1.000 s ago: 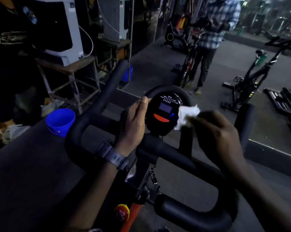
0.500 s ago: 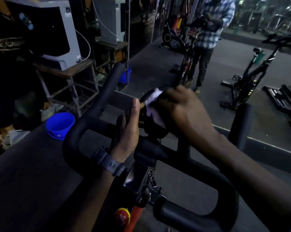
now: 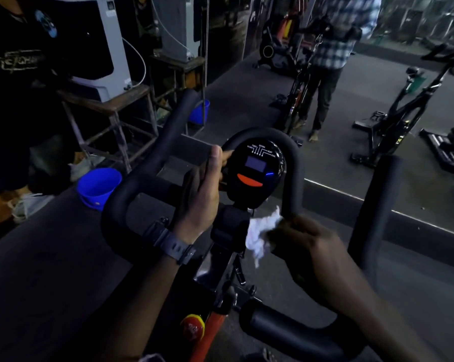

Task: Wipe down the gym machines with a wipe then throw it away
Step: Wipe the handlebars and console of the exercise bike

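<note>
The left hand (image 3: 201, 197), a watch (image 3: 175, 245) on its wrist, grips the side of the bike's round display (image 3: 256, 171), thumb up along its edge, steadying it. The right hand (image 3: 312, 246) pinches a crumpled white wipe (image 3: 262, 231) just below the display, beside the stem clamp and near the base of the padded loop of the handlebar (image 3: 294, 163). The step in hand looks like wiping around the display and bars; to do it well, I would keep the left hand bracing the display so it does not swivel, spread the wipe flatter for more contact, and run it along the foam grips in long strokes, going lightly over the screen and the orange button. The room is a dim gym with a dark rubber floor (image 3: 50, 283). A blue bucket (image 3: 97, 188) stands on the floor to the left, near a metal stand carrying a white machine. Ahead, a wall mirror reflects a person in a checked shirt (image 3: 341, 43) and other exercise bikes (image 3: 393, 118). No bin is plainly visible.
</note>
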Action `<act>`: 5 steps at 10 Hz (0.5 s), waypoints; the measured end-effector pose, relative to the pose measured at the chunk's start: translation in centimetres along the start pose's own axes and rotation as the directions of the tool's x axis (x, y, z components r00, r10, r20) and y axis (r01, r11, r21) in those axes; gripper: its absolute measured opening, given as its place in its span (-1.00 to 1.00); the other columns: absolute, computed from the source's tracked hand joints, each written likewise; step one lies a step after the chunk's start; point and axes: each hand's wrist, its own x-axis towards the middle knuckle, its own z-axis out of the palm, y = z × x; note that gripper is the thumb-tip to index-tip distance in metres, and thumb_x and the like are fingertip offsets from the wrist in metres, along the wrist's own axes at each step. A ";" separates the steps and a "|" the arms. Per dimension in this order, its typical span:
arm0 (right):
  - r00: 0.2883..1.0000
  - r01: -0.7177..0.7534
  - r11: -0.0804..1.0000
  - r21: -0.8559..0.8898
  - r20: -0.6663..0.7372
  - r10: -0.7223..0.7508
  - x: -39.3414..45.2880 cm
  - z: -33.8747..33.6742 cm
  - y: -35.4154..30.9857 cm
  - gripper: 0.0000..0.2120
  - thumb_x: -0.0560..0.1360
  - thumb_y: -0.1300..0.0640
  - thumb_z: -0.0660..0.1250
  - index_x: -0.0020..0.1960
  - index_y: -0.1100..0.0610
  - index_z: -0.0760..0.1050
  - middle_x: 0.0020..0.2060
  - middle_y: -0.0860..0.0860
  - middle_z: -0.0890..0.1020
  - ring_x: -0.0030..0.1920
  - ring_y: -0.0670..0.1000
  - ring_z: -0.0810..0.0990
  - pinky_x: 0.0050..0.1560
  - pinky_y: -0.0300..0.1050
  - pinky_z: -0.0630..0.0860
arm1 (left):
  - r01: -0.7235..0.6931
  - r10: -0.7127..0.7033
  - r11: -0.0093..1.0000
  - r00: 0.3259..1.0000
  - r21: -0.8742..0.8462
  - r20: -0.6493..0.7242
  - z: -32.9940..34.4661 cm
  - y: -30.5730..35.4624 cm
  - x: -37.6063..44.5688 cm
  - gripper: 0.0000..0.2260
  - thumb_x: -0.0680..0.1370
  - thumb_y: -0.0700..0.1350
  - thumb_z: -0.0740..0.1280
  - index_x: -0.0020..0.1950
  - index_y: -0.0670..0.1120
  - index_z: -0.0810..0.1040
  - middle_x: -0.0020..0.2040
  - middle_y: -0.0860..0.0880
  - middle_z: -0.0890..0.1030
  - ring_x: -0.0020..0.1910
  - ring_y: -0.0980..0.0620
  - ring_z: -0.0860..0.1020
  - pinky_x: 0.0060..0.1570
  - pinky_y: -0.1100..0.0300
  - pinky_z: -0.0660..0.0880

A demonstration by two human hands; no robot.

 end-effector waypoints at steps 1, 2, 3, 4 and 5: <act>0.994 0.105 0.994 -0.044 -0.020 -0.106 -1.0 0.3 0.4 -0.71 0.45 0.28 0.43 0.10 0.00 0.65 -0.02 -0.06 0.58 -0.08 -0.05 0.62 -0.22 -0.13 0.58 | -0.004 0.004 1.000 1.000 0.019 0.012 -0.2 0.0 0.0 -0.30 0.46 0.53 -0.05 0.26 0.12 0.58 0.17 0.05 0.66 0.15 0.02 0.61 0.21 -0.13 0.50; 0.986 0.164 0.981 -0.100 -0.014 -0.166 1.6 1.9 -0.9 -0.80 0.50 0.12 0.41 0.11 0.01 0.63 0.02 -0.01 0.59 -0.04 0.05 0.60 -0.25 -0.06 0.59 | 0.034 -0.035 0.999 0.999 0.024 0.029 -0.5 0.2 0.1 -0.43 0.46 0.49 0.02 0.14 0.19 0.60 0.10 0.03 0.67 0.05 0.00 0.63 0.09 -0.08 0.54; 0.979 0.203 0.967 -0.157 0.010 -0.203 2.9 2.7 -1.8 -0.83 0.54 0.03 0.32 0.07 0.04 0.63 0.00 0.01 0.60 0.00 0.04 0.56 -0.29 -0.04 0.58 | 0.002 -0.014 0.996 0.992 0.095 0.129 -1.2 0.7 0.0 -0.50 0.46 0.48 0.12 0.00 0.10 0.52 -0.07 -0.11 0.60 -0.11 -0.08 0.57 -0.03 -0.22 0.50; 0.967 0.251 0.956 -0.151 0.078 -0.241 1.9 2.1 -1.1 -0.83 0.55 0.09 0.27 0.11 -0.05 0.55 0.01 -0.07 0.63 -0.02 -0.05 0.58 -0.19 -0.19 0.55 | -0.011 -0.024 0.983 0.982 0.181 0.189 -2.3 0.9 -0.8 -0.71 0.50 0.36 0.13 -0.05 0.26 0.53 -0.09 0.02 0.61 -0.14 -0.01 0.60 0.02 -0.20 0.51; 0.964 0.181 0.983 0.030 0.191 -0.183 1.8 3.4 -1.5 -0.74 0.45 -0.33 0.15 -0.09 -0.31 0.59 -0.24 -0.32 0.63 -0.21 -0.26 0.56 -0.04 -0.30 0.53 | -0.001 -0.036 0.978 0.985 0.208 0.171 -3.5 0.3 -1.8 -0.67 0.52 0.34 0.11 0.09 0.29 0.58 -0.01 0.19 0.67 -0.05 0.14 0.65 0.09 -0.04 0.56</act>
